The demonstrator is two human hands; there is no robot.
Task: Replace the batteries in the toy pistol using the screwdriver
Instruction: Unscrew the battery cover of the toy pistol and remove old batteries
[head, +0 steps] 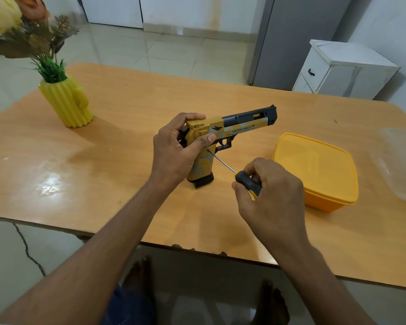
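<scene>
- We have the toy pistol [223,134] standing upright near the middle of the table [127,95], butt down on its black base, barrel pointing away and to our right.
- Our left hand [174,151] grips the rear of the pistol, fingers curled over the top of the slide and thumb pressed along the near side above the grip.
- Our right hand [267,191] holds the screwdriver [234,171], fingers wrapped round its handle.
- The relation that matters: the screwdriver's shaft runs on a slant from our right hand up and left, and its tip meets the side of the grip just below our left thumb. We cannot make out a screw head there; it is too small to tell.
- We judge this to be the screw-loosening step, so the turn needs the shaft kept in line with the screw while the left hand braces the pistol against tipping.
- The pistol is hard plastic, yellow and grey in patches, with a dark, boxy slide and printed lettering on its side.
- The screwdriver has a thin bright metal shaft and a stubby black handle with yellow trim, probably rubbery.
- The table is smooth wood-grain laminate with glare on it.
- To our right sits a yellow lidded plastic box [314,170], well apart from the pistol; to the far left stands a ribbed yellow vase [68,104] with artificial flowers.
</scene>
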